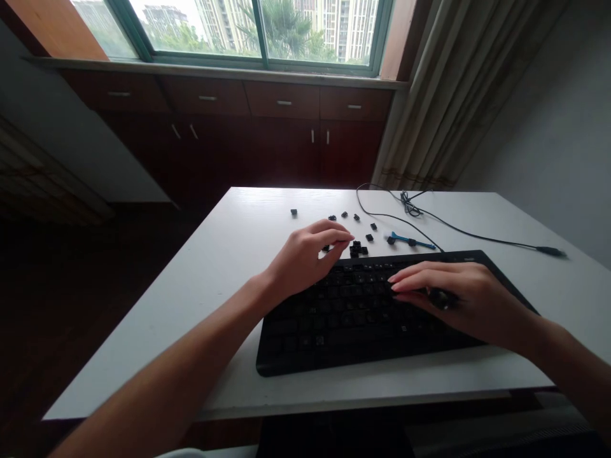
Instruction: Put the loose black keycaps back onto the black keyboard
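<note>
A black keyboard (pixel 334 343) lies at an angle on the white table, with several gaps along its top row. Just beyond its back edge is a small cluster of loose black keycaps (pixel 356 250). My left hand (pixel 310 251) reaches over the keyboard's back left part, thumb and index fingertips drawn together at this cluster. Whether a keycap is between them is too small to tell. Above the right half of the keys is my right hand (pixel 458 296), its fingers bent around a dark, shiny object (pixel 442 298). Most of that object is hidden by the hand.
Several more keycaps (pixel 369 237) are scattered behind the keyboard. A blue tool (pixel 414 241) with dark pieces by it lies behind the keyboard's middle. The black cable (pixel 477 226) loops across the back right. Beyond the table (pixel 157 331) stand brown cabinets (pixel 286 146) under a window.
</note>
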`<state>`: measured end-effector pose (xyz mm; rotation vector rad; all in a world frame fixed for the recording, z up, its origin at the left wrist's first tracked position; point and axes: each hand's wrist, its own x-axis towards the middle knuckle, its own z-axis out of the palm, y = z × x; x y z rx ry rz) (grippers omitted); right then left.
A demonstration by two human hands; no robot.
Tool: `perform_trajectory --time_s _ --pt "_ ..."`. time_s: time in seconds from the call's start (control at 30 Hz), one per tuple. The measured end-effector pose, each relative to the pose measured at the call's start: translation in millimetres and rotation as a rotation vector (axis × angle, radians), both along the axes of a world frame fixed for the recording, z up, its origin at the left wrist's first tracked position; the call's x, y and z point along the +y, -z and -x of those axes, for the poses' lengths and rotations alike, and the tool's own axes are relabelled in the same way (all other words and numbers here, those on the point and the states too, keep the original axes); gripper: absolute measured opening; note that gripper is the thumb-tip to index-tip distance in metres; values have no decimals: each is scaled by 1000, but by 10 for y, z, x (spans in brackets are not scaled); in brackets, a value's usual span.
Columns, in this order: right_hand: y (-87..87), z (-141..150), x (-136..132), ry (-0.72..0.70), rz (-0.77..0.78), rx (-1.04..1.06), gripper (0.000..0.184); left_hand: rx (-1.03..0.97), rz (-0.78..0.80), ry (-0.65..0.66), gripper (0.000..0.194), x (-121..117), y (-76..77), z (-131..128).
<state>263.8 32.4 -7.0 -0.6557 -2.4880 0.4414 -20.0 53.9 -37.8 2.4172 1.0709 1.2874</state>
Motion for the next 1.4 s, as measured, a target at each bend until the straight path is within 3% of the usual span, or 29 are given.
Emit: perform_trajectory --time_s 0.17,0.43,0.5,0.67,0.73,0.87,1.07,1.4 --pt "194 -87 -76 -32 38 -98 23 192 -192 68 21 3 49 20" --pt "213 -115 -85 -69 4 -106 32 322 -248 61 25 29 36 96" --pt "186 -125 -80 -21 -19 -44 31 336 -243 54 26 35 23 106" --pt "65 -182 -33 285 -170 118 22 327 -244 45 27 52 26 120" --pt "31 -196 -25 319 -186 119 22 343 -235 47 27 52 36 122" --pt "53 -145 -63 213 -130 87 21 387 -242 34 27 47 42 118" --pt "266 -39 -88 -9 -33 -25 32 413 -296 22 24 62 41 125" --pt "259 -103 -40 -86 -49 -142 36 422 -293 13 25 67 38 144"
